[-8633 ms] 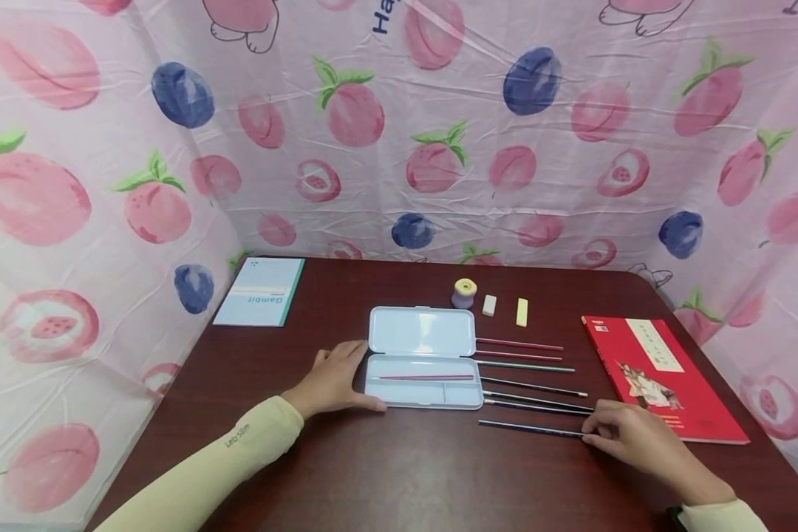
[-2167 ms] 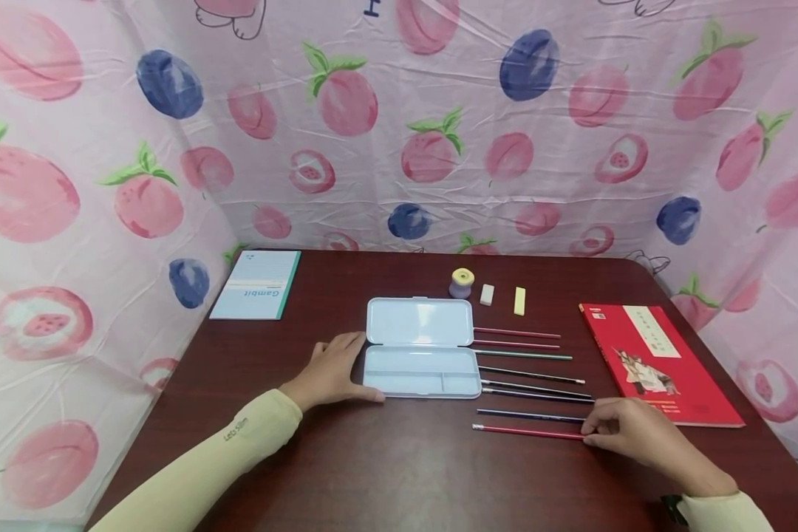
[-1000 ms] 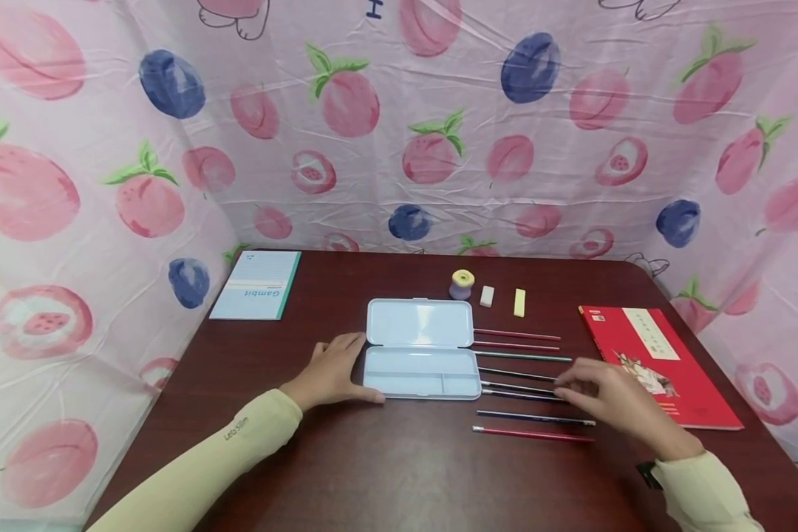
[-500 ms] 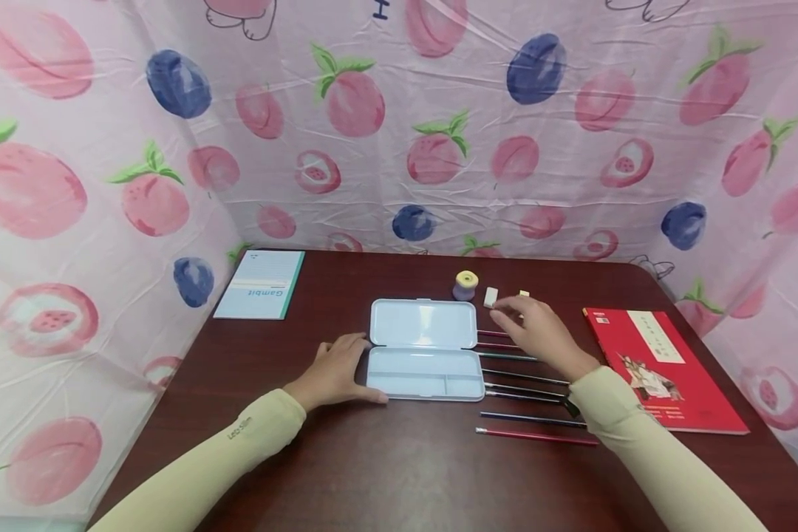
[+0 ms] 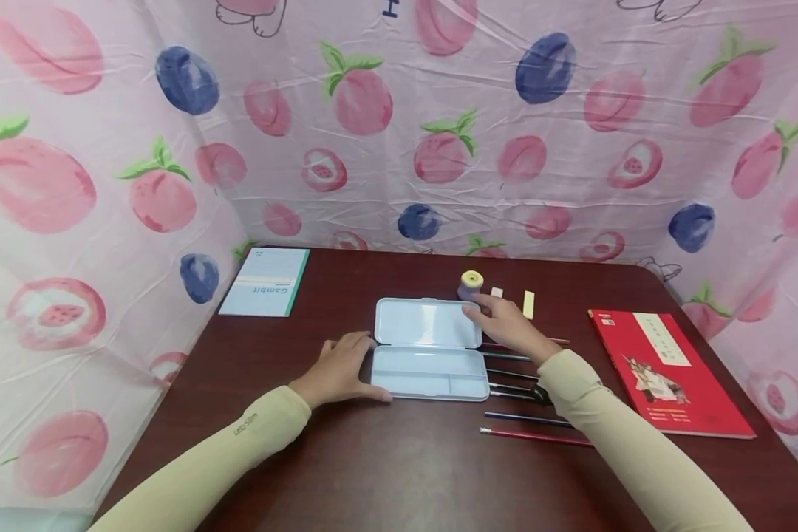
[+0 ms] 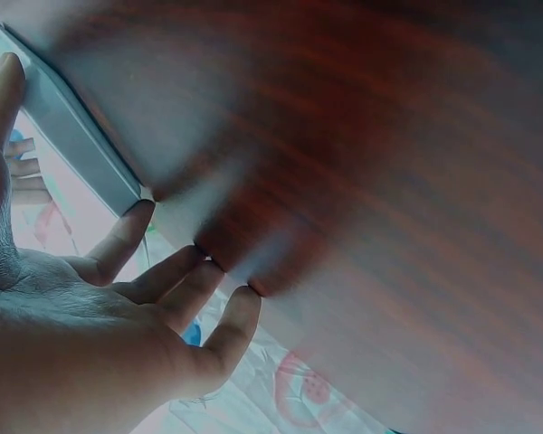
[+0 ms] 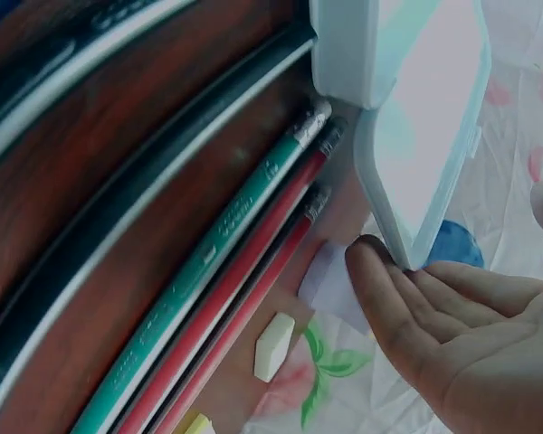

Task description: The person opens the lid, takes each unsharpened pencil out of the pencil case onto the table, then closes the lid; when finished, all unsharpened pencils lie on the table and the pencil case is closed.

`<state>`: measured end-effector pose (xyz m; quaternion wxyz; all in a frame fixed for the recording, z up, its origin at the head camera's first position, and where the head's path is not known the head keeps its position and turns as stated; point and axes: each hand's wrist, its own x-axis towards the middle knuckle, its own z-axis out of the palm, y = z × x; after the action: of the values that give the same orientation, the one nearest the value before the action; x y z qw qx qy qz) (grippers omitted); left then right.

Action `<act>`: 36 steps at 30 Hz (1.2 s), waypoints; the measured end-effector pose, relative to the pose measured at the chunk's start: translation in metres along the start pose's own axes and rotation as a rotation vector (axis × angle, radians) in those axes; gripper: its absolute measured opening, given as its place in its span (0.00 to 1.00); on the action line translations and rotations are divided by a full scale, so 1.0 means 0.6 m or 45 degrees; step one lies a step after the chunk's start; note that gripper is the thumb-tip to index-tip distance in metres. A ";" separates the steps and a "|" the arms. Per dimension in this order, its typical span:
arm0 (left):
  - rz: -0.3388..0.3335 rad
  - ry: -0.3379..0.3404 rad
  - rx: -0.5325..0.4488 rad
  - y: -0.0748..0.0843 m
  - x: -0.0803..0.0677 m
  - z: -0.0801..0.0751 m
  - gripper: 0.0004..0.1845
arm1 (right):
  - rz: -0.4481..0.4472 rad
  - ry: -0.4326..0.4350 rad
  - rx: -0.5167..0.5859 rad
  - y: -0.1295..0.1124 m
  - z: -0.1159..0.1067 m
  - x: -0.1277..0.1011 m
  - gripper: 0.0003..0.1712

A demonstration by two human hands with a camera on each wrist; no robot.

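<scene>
On the table (image 5: 399, 458) — case lid (image 5: 425, 323) at right hand (image 5: 502, 325) fingertips (image 7: 366, 258).

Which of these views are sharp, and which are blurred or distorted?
Head view: evenly lit, mostly sharp, wide-angle bend at edges. Left wrist view: table smeared and soft, left hand dim. Right wrist view: pencils sharp but curved by the lens.

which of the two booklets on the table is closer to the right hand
The red booklet at the table's right edge. The right hand sits just right of the open pencil case, while the light blue booklet lies at the far left corner.
</scene>
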<state>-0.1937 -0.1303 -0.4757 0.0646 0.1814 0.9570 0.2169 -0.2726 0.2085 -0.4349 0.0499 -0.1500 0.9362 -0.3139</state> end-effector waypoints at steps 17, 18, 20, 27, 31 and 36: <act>-0.006 0.014 0.013 0.002 0.003 -0.002 0.55 | -0.249 0.278 0.047 -0.022 -0.014 -0.072 0.18; -0.006 0.013 0.011 0.003 0.002 -0.002 0.55 | -0.256 0.296 0.048 -0.022 -0.013 -0.078 0.15; -0.004 0.014 0.010 0.003 0.001 -0.002 0.55 | -0.283 0.331 0.049 -0.023 -0.011 -0.089 0.10; 0.018 0.014 -0.003 0.004 0.000 -0.003 0.59 | -0.369 0.312 0.028 -0.027 -0.002 -0.116 0.05; 0.029 0.010 -0.015 0.002 -0.001 -0.003 0.58 | -0.383 0.204 0.013 -0.025 0.008 -0.123 0.09; 0.035 0.000 -0.029 0.001 -0.003 -0.004 0.59 | -0.384 0.072 -0.016 -0.020 0.021 -0.129 0.13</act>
<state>-0.1921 -0.1313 -0.4732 0.0637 0.1938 0.9519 0.2287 -0.1937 0.2161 -0.4379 -0.0251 -0.2801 0.9061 -0.3160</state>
